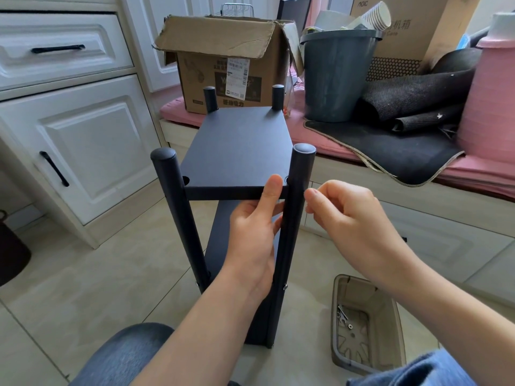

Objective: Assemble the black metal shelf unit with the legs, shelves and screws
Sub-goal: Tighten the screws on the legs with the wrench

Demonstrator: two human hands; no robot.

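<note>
Two grips | left (252, 235) holds shelf (237, 151) | right (344, 215) pinched, contents unclear | tiled floor (83, 274)

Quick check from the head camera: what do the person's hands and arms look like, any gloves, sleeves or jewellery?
Both hands are bare: no gloves on the left hand or the right hand. Both forearms are uncovered with no sleeves in view. No rings, watch or bracelet show. Fingernails look short and unpainted.

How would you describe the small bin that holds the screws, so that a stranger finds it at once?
Start at the black shelf unit standing on the tiled floor, then look to its right, below the right hand. There sits a small see-through brownish plastic bin. Unlike the big grey bucket on the pink bench, it is low, rectangular and holds loose metal hardware.
</note>
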